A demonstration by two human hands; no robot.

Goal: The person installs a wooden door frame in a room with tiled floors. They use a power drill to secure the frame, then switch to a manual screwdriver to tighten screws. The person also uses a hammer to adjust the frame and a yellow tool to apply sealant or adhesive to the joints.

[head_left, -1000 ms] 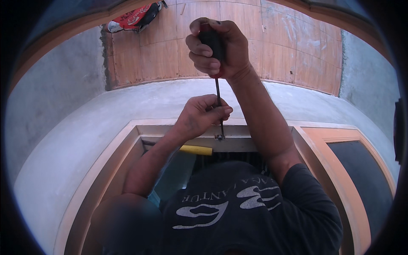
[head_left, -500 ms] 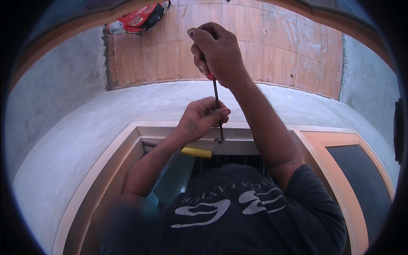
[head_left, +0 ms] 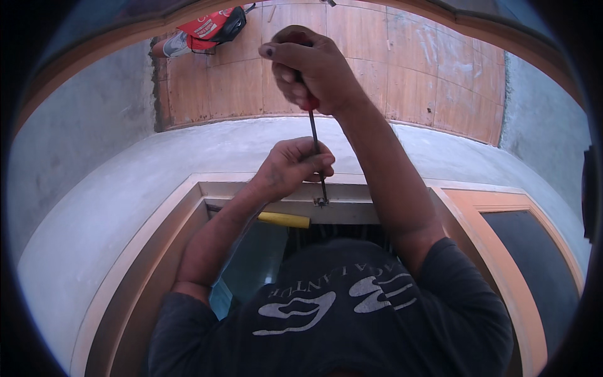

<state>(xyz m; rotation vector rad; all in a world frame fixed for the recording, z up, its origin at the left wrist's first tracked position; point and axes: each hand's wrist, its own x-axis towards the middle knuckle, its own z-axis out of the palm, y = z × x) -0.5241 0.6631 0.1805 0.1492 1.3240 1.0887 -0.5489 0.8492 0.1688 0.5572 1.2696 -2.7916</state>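
Note:
A screwdriver [head_left: 315, 129] with a red handle and a long dark shaft stands nearly upright, leaning slightly. My right hand [head_left: 320, 72] is wrapped round its handle at the upper end. Lower down, the fingers of my left hand [head_left: 292, 168] pinch the shaft. The tip meets a small dark metal piece [head_left: 321, 202] set in the pale frame [head_left: 355, 193]; the exact contact is too small to make out.
A yellow cylinder [head_left: 286, 220] lies below my left forearm, by the frame. To the right is an orange-framed panel [head_left: 458, 207] with a dark pane [head_left: 524, 257]. A red and black bag [head_left: 217, 31] lies on the brown tiled floor [head_left: 408, 81].
My right hand has shifted slightly left, its wrist and fingers turned a little on the handle. The left hand and shaft have moved slightly left. The metal piece shows more clearly.

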